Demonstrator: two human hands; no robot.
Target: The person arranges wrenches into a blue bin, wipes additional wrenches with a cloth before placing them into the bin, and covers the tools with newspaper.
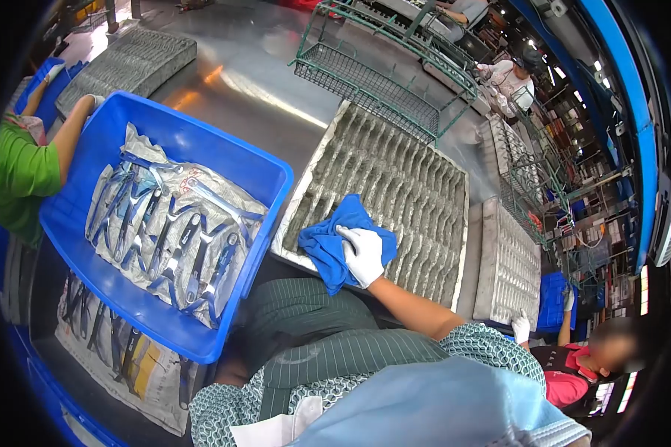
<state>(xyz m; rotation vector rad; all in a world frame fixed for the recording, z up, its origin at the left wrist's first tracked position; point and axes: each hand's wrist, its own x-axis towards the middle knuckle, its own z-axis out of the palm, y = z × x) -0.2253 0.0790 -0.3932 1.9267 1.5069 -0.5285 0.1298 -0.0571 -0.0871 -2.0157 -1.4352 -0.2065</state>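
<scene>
My right hand (363, 255), in a white glove, is closed on a crumpled blue cloth (326, 242). The cloth lies over the lower left part of a grey ridged tray (395, 179) with rows of slots and a pale rim. My left hand is out of view; only part of that arm shows beside my body. Left of the tray, a blue bin (268, 167) holds several metal tools with blue parts on crumpled pale sheeting (238, 201).
A green wire basket (365, 86) stands behind the tray. More ridged trays lie at the upper left (138, 63) and right (507, 261). Below the blue bin are more tools on sheeting (89, 350). Co-workers are at left (26, 167), right (563, 365) and far back right (511, 86).
</scene>
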